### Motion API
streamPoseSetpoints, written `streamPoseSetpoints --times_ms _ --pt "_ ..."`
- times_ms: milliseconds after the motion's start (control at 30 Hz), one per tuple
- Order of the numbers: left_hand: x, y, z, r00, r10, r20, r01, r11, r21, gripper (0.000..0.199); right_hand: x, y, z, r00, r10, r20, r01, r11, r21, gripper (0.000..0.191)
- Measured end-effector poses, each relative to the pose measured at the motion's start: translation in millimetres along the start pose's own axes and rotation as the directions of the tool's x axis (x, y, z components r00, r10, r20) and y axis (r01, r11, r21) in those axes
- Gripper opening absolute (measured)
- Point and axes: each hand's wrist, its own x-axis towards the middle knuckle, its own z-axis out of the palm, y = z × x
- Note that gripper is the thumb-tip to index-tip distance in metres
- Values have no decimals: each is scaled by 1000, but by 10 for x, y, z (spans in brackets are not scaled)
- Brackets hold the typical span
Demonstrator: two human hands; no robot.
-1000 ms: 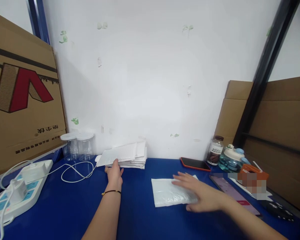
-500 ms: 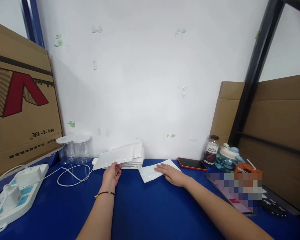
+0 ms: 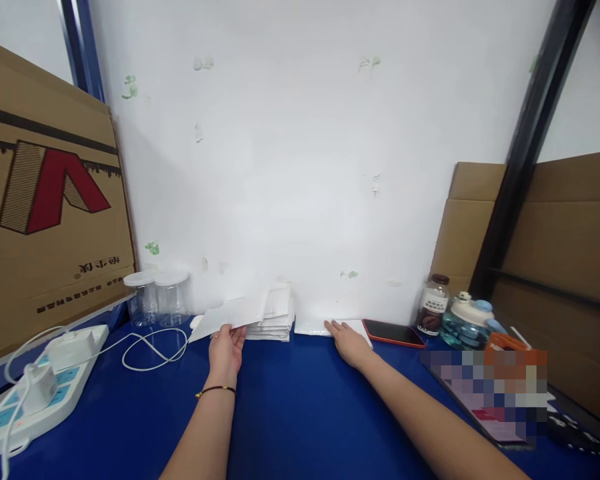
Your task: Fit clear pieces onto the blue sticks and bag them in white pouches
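White glossy flat mailer under open right hand, long axis along scuffed white wall; left hand pinches thin white packet by near edge.

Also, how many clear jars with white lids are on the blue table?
2. The left jar stands nearer the cardboard box; the right jar is beside it, nearer the stacked white packets. None appears hidden.

Open passage noted across the middle of the blue desk; left side obstructed by looped cable and power strip, rear by 2 clear jars.
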Motion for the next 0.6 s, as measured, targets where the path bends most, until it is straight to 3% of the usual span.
streamPoseSetpoints --times_ms 67,133,200,267,333,433,600 --pt "-40 24 37 997 69 26 -69 998 3 11 15 -78 -59 999 2 -49 -3 1000 -9 62" --pt "-117 39 105 986 149 75 -151 988 13 13 -58 -175 -200 982 -38 -186 43 999 24 65" --pt "-261 33 204 968 206 142 -212 977 23 17 -197 -318 -404 920 -98 -381 150 983 109 71" --pt "-480 -5 310 953 213 217 -224 974 27 20 -347 -498 -616 821 -145 -552 278 946 165 81" --pt "-741 -73 394 944 155 293 -170 985 25 18 -459 -658 -779 738 -210 -641 390 909 151 89" --pt "-1075 -213 447 931 8 366 -26 999 43 14 -538 -733 -888 650 -305 -696 491 867 78 69" --pt "-1223 -384 464 921 -149 361 178 983 -49 12 -654 -556 -927 577 -414 -704 572 820 -13 48"
